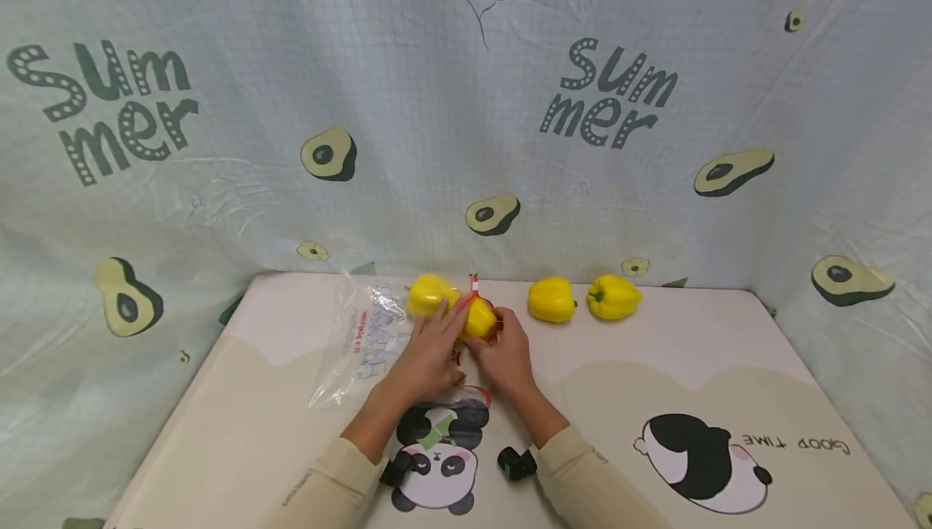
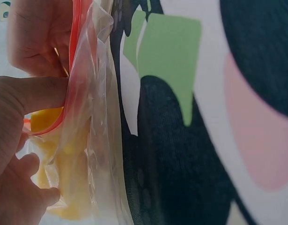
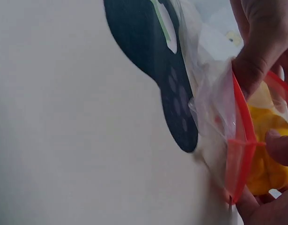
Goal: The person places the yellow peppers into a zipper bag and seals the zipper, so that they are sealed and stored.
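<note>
Together, our left hand (image 1: 429, 347) and right hand (image 1: 504, 351) pinch the red-zippered bag (image 2: 90, 140) between them, pepper (image 1: 480, 319) inside; the thin plastic may slip, spilling it.

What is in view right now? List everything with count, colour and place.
Bagged peppers: two, yellow, inside the zip bag, mat centre rear.
Zip bag: one, clear with red seal, held at its mouth.
Loose peppers: two, yellow, right of the bag.
Spare bag: one, clear, printed, flat at left.
Mat: one, cream with pandas.
Backdrop: one, pale avocado print.
Left hand: grips the bag mouth.
Right hand: grips the bag mouth.
</note>
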The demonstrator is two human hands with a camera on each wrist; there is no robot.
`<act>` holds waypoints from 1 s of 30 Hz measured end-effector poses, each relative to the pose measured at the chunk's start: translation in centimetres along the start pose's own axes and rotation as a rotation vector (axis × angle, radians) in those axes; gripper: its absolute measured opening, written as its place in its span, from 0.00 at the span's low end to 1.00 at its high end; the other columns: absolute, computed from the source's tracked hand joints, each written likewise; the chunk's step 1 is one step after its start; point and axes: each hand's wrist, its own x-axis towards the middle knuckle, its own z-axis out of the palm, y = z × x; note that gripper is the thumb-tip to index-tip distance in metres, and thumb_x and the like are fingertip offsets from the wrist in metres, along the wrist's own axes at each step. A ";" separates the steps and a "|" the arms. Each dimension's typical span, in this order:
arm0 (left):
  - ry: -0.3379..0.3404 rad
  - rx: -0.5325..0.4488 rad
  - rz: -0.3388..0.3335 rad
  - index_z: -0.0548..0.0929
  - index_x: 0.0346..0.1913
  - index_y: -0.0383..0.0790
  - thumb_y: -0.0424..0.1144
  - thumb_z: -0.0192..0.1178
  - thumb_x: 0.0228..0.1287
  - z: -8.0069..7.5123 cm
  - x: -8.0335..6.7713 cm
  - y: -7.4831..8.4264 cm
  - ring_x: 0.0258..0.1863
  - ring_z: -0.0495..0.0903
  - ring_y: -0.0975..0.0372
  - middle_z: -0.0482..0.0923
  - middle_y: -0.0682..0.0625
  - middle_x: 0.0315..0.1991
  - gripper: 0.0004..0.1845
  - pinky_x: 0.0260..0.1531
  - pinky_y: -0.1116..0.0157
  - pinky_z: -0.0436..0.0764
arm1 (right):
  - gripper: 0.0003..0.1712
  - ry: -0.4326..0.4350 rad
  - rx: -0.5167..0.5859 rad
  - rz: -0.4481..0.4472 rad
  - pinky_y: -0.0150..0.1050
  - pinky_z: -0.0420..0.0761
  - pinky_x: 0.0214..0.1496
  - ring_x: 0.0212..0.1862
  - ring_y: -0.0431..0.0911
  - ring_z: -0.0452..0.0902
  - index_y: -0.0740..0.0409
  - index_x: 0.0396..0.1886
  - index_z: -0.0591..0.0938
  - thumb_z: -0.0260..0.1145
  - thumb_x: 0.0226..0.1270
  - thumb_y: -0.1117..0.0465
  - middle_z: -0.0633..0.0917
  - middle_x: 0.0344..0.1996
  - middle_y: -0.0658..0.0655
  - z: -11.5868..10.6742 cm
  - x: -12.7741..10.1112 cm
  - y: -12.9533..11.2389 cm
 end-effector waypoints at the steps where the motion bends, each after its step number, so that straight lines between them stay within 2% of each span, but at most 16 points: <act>1: -0.002 -0.001 -0.001 0.53 0.84 0.43 0.37 0.78 0.56 0.0 0.0 0.0 0.87 0.46 0.49 0.48 0.51 0.87 0.58 0.83 0.38 0.45 | 0.35 -0.004 -0.020 -0.005 0.56 0.75 0.75 0.66 0.59 0.77 0.63 0.70 0.73 0.74 0.64 0.64 0.80 0.65 0.65 -0.1 0.1 0.1; 7: -0.015 -0.011 0.002 0.53 0.84 0.43 0.38 0.78 0.56 0.0 0.1 0.0 0.87 0.45 0.49 0.48 0.52 0.87 0.58 0.83 0.38 0.45 | 0.36 -0.064 -0.115 -0.006 0.51 0.82 0.68 0.56 0.54 0.78 0.51 0.76 0.73 0.72 0.70 0.61 0.81 0.58 0.62 -0.5 1.0 0.2; 10: -0.015 -0.012 -0.003 0.53 0.84 0.43 0.37 0.78 0.56 -0.1 0.1 -0.1 0.87 0.45 0.50 0.49 0.51 0.86 0.58 0.83 0.38 0.45 | 0.36 -0.082 -0.115 0.007 0.51 0.83 0.66 0.54 0.54 0.79 0.54 0.76 0.73 0.71 0.70 0.60 0.82 0.56 0.63 -0.5 1.3 0.2; 15: -0.018 -0.014 -0.029 0.53 0.85 0.45 0.37 0.79 0.55 -0.2 0.1 -0.3 0.87 0.45 0.52 0.49 0.53 0.86 0.58 0.83 0.39 0.45 | 0.30 -0.075 -0.065 0.048 0.53 0.84 0.66 0.57 0.56 0.83 0.59 0.68 0.74 0.70 0.68 0.60 0.85 0.55 0.63 -0.5 1.5 0.3; 18: -0.022 -0.006 -0.031 0.52 0.85 0.45 0.38 0.78 0.56 -0.3 0.0 -0.3 0.87 0.44 0.52 0.48 0.53 0.87 0.58 0.83 0.39 0.44 | 0.27 -0.072 -0.099 0.046 0.52 0.85 0.64 0.55 0.55 0.83 0.56 0.66 0.76 0.70 0.70 0.58 0.86 0.54 0.62 -0.3 1.5 0.1; 24: -0.028 0.003 -0.036 0.52 0.85 0.45 0.38 0.78 0.57 -0.5 0.0 -0.4 0.87 0.44 0.52 0.47 0.54 0.87 0.58 0.84 0.40 0.44 | 0.30 -0.054 -0.180 0.041 0.50 0.86 0.58 0.49 0.53 0.80 0.53 0.69 0.79 0.72 0.70 0.52 0.86 0.50 0.60 0.0 1.6 -0.3; 30: -0.022 -0.006 -0.050 0.52 0.85 0.46 0.37 0.78 0.57 -0.5 0.0 -0.6 0.87 0.43 0.53 0.48 0.54 0.87 0.58 0.84 0.41 0.42 | 0.28 -0.054 -0.136 0.060 0.50 0.85 0.63 0.54 0.53 0.82 0.54 0.68 0.79 0.71 0.70 0.55 0.87 0.53 0.60 0.1 1.6 -0.1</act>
